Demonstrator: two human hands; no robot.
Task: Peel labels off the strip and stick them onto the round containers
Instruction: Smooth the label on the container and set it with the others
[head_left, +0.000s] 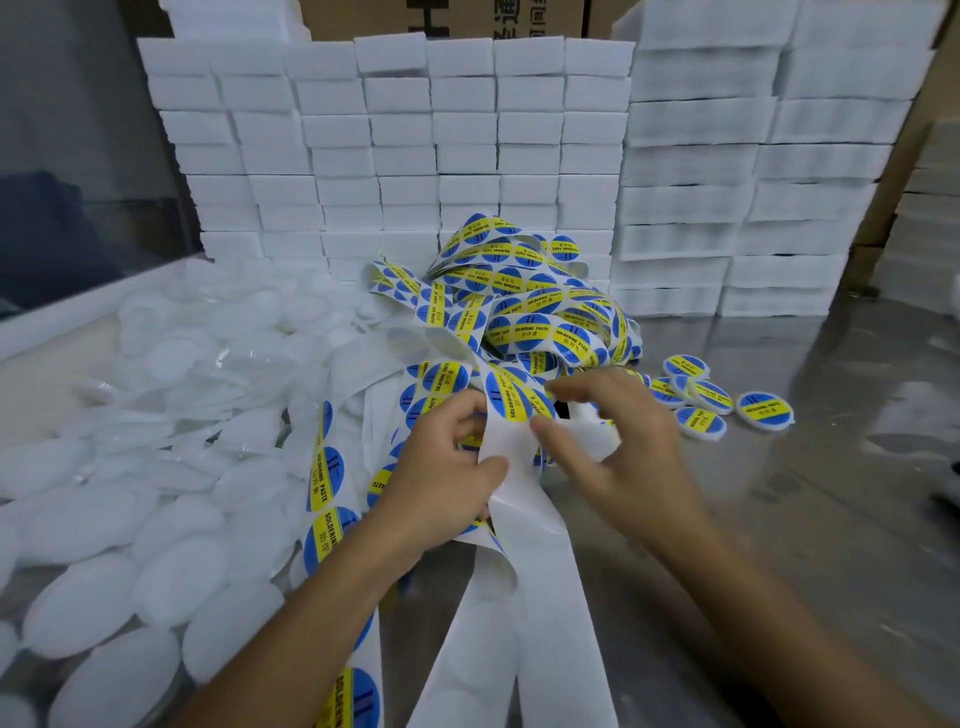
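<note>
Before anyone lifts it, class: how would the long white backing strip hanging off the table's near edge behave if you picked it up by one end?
The backing strip would probably flop and dangle: it already curls and folds where the left hand holds it. It looks thin and glossy, so likely light and a little slippery. The tangled label strip behind suggests it snags easily.

Cardboard box (447, 15) behind the white stacks: print cut by top edge, unreadable. Left hand (441, 478) covers part of the strip (519, 467); fingertip contact with the label (514, 397) not resolvable. Smaller print on labelled containers (698, 397) too small to read.
</note>
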